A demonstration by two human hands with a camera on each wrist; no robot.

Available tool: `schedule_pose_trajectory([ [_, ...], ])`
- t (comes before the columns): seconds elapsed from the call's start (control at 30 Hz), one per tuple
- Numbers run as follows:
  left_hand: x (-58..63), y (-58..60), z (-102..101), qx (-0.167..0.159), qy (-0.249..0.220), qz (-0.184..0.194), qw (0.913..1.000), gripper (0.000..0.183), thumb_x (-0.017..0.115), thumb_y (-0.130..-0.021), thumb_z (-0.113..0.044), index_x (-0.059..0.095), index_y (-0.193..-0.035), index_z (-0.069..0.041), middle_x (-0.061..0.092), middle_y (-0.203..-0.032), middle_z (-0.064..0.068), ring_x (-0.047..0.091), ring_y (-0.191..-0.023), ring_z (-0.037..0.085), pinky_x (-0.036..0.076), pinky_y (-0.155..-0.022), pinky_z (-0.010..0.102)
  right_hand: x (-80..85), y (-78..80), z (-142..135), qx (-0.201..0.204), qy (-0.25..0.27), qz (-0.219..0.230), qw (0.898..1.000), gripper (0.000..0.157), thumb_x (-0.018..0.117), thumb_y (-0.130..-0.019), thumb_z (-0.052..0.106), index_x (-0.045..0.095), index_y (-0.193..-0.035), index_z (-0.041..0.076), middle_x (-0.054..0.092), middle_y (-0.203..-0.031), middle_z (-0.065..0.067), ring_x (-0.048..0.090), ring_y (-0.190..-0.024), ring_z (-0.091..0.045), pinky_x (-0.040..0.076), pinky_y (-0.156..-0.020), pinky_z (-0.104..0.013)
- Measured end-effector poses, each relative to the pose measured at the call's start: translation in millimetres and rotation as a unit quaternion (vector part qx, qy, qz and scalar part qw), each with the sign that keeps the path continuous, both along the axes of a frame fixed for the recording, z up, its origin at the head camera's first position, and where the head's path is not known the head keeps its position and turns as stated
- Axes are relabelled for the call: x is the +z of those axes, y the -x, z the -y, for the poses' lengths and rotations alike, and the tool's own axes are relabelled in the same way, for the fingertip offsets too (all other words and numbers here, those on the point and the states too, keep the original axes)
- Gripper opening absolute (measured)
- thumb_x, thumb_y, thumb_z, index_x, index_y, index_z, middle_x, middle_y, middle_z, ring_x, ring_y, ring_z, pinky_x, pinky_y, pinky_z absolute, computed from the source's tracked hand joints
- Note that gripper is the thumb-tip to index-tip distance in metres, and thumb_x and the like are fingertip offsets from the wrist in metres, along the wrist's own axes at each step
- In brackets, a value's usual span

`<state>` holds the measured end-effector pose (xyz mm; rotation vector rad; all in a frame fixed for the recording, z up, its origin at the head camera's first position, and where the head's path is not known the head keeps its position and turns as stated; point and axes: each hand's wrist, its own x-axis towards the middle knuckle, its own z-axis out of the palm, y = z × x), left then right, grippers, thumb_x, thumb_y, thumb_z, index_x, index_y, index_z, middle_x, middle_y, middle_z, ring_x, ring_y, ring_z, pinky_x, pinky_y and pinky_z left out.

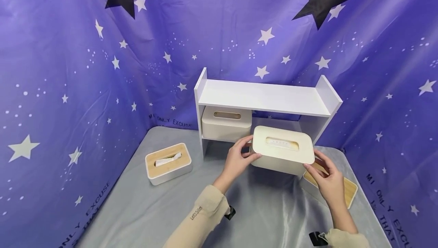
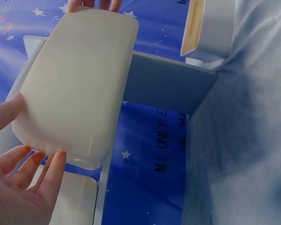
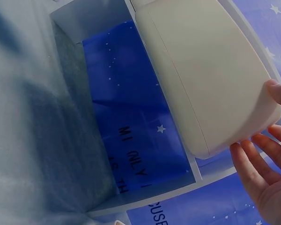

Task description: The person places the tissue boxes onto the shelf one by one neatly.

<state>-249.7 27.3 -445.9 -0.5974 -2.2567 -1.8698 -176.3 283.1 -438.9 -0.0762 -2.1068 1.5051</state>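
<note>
Both hands hold a cream tissue box (image 1: 283, 155) at its two ends, up in front of the right side of a white shelf (image 1: 263, 96). My left hand (image 1: 237, 158) grips the left end, with its thumb on the front and its fingers around the side. At the other end, my right hand (image 1: 330, 181) grips the corner in the same way. Paper shows inside the slot on top. In the left wrist view the smooth front of the tissue box (image 2: 79, 79) is seen between the hands. A second cream tissue box (image 1: 226, 130) sits in the shelf's left part, below the upper board.
On the grey cloth-covered table (image 1: 133, 210), a white tissue box with a wooden lid (image 1: 167, 164) stands left of the shelf, tissue sticking out. Another wooden-lidded box (image 1: 349, 191) lies at the right, partly behind my right hand. A purple star-patterned curtain (image 1: 219, 31) surrounds the table.
</note>
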Motion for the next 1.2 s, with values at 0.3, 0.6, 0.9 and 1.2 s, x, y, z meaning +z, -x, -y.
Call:
schedule_pose_trajectory([
  [0.3,3.9,1.9,-1,0.009,0.013,0.008,0.9998,0.062,0.077,-0.079,-0.026,0.052,-0.135,-0.018,0.052,-0.135,0.001,0.056,-0.115,0.02,0.055,-0.083,0.02,12.3,-1.8,6,0.002,-0.005,-0.023,1.0,0.051,0.071,-0.077,-0.01,0.057,-0.126,-0.003,0.065,-0.112,0.009,0.06,-0.093,0.005,0.051,-0.073,-0.005],
  [0.6,0.9,5.5,-3,0.008,0.008,0.008,0.9999,0.062,0.075,-0.08,-0.023,0.05,-0.137,-0.017,0.05,-0.138,0.0,0.055,-0.117,0.019,0.055,-0.085,0.023,10.2,3.7,8,0.008,0.007,-0.019,1.0,0.052,0.07,-0.077,-0.011,0.056,-0.127,-0.003,0.065,-0.117,0.002,0.06,-0.096,0.001,0.052,-0.076,-0.007],
  [0.9,0.7,12.8,-7,0.008,-0.002,0.014,0.9999,0.062,0.076,-0.08,-0.023,0.05,-0.136,-0.019,0.049,-0.138,-0.003,0.054,-0.118,0.017,0.053,-0.086,0.019,-3.8,18.1,1,-0.009,0.028,-0.002,1.0,0.053,0.07,-0.079,-0.006,0.055,-0.13,0.001,0.062,-0.119,0.006,0.057,-0.1,0.002,0.05,-0.078,-0.006],
  [1.2,-1.5,14.4,-5,0.001,-0.025,0.015,0.9996,0.056,0.075,-0.081,-0.019,0.053,-0.133,-0.018,0.05,-0.135,0.001,0.054,-0.118,0.021,0.054,-0.086,0.022,8.6,12.9,8,-0.014,0.025,-0.008,1.0,0.05,0.068,-0.081,-0.005,0.055,-0.129,-0.001,0.06,-0.125,-0.01,0.057,-0.1,0.002,0.048,-0.079,-0.004],
])
